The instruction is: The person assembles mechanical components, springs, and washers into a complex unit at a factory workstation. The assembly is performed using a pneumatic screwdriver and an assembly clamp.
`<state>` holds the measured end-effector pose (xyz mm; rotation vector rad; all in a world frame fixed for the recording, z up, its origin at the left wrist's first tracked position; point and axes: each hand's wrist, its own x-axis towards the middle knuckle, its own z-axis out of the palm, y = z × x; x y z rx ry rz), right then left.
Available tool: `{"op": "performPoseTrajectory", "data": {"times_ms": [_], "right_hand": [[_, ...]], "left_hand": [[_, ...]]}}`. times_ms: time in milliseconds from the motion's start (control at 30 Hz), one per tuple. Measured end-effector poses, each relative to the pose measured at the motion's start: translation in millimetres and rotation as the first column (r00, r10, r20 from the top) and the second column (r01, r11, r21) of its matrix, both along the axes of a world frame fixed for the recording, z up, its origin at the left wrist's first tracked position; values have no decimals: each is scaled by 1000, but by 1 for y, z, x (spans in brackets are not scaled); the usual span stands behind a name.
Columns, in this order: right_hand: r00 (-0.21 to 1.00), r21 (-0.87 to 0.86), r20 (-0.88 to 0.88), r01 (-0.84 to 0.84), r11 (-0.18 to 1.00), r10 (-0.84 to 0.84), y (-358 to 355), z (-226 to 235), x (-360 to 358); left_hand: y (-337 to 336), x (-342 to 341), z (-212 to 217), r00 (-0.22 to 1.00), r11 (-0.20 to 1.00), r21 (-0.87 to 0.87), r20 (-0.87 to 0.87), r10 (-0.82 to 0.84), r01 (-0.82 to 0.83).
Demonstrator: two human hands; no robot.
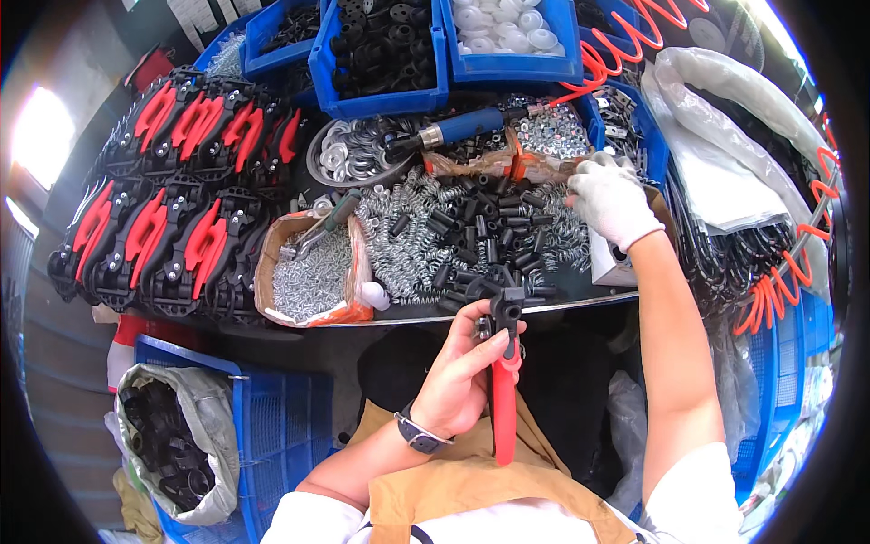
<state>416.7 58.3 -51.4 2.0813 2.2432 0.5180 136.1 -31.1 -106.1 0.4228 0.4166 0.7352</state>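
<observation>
My left hand [467,367], bare with a dark watch on the wrist, is closed around a black part with a long red handle [504,412]. Its black head points up and the red handle hangs down in front of my apron. At the bench's right side, my right hand [612,198] wears a white glove, with its fingers curled over the small-part boxes. What it pinches, if anything, is hidden. Beside it lie black cylindrical sleeves [489,227] and a heap of metal springs [399,236].
Black-and-red assemblies [145,218] stand in rows at left. An open carton [313,313] of small metal parts sits near the front edge. A blue power driver [462,127] lies before blue bins [381,100]. A coiled red hose [770,299] hangs at right; a blue crate [281,417] stands below left.
</observation>
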Motion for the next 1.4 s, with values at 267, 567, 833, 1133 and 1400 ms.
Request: {"op": "performPoseTrajectory", "data": {"times_ms": [267,567,833,1133,1400], "right_hand": [[996,-124,-53,60,990,-67,-15,1,-8],[989,-119,61,143,983,-137,-22,-8,-17],[964,278,-258,11,961,64,-42,-3,-17],[541,249,-788,-159,955,295,-120,23,-115],[386,312,-882,49,949,270,-119,-11,-120]], "left_hand": [[2,-5,6,993,996,14,-69,92,-91],[-1,-8,0,999,999,-35,-33,-3,2],[1,-4,11,996,998,-27,-70,50,-52],[-5,2,3,990,976,184,-53,129,-117],[-8,19,5,998,998,-44,37,50,-48]]}}
